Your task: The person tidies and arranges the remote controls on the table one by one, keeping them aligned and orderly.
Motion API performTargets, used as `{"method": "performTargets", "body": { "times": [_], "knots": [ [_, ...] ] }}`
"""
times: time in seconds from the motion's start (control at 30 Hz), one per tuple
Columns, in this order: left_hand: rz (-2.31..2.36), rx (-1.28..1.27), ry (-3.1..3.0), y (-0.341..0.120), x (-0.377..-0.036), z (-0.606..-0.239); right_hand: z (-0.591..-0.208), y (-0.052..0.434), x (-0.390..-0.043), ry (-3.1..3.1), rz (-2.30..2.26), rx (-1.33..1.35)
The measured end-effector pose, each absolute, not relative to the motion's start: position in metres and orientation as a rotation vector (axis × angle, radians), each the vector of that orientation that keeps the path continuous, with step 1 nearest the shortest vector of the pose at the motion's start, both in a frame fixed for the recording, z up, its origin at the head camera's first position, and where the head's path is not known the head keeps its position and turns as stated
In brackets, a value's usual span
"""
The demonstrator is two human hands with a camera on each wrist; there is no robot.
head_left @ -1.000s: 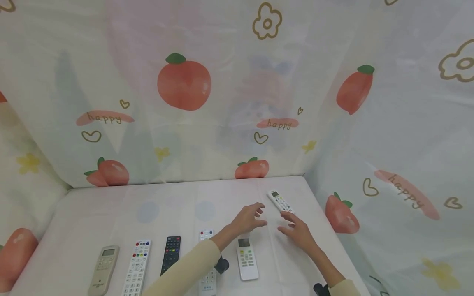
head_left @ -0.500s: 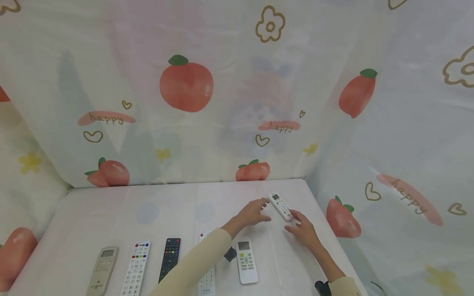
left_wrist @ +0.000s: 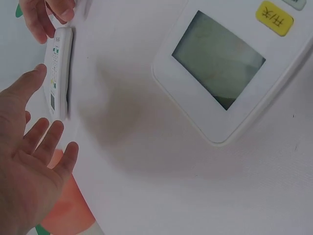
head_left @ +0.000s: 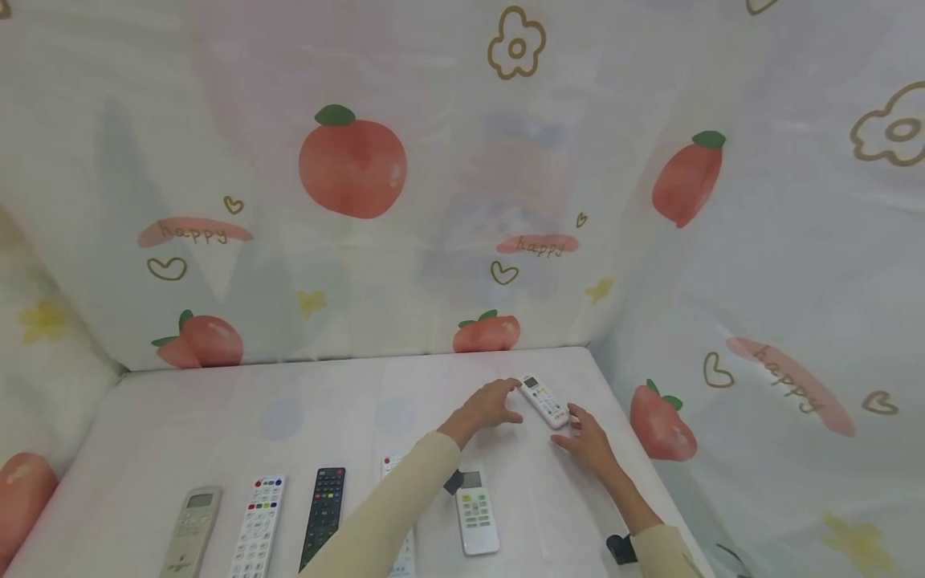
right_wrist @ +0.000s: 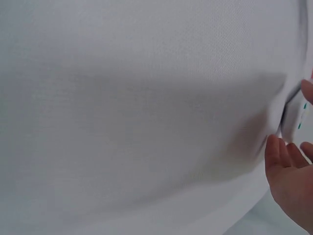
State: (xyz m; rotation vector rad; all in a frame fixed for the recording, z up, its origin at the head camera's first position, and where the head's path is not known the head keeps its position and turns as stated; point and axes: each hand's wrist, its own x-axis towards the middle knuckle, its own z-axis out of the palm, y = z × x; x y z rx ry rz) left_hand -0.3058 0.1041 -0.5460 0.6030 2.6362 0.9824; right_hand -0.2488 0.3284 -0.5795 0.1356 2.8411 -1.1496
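Head view, going L to R: a row of remotes sits along the near edge of the table [head_left: 217, 401]. There's a beige remote [head_left: 189, 530], a white remote w/ coloured buttons [head_left: 258, 526], a black remote [head_left: 323, 514], then a partly hidden white remote [head_left: 393, 466] under the cream sleeve [head_left: 390, 522], then a white AC remote [head_left: 476, 518] w/ a small screen. That's five laid roughly parallel, long axes running about 12 to 6 o'clock. So the lined-up part looks mostly done, imo.

What's left is the sixth one. The small white remote [head_left: 545, 400] lies apart from the row, off toward 1 o'clock near the far right corner, flat on the table. Its long axis runs roughly 11 to 5 o'clock, screen end pointing to 11, away from the person, so it's skewed vs the row.

Left hand [head_left: 486, 405] is at its 9 o'clock side, fingers loosely extended and tips right at the screen end, nothing gripped. In the left wrist view the palm [left_wrist: 24, 181] is spread beside the remote, not wrapped round it. Right hand [head_left: 588, 440] sits at the 5 o'clock end, fingers relaxed, tips touching or just beside the remote's near end; can't tell which. Right wrist view is mostly blur, shows only straight fingers [right_wrist: 288, 166].

Printed peach curtain [head_left: 354, 160] hangs behind.
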Motion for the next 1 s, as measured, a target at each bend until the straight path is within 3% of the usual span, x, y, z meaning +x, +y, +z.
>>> {"method": "performTargets", "body": {
  "times": [1.0],
  "knots": [
    [0.831, 0.473, 2.549, 0.135, -0.332, -0.559, -0.587, 0.345, -0.259, 2.832, -1.063, 0.108]
  ]
}}
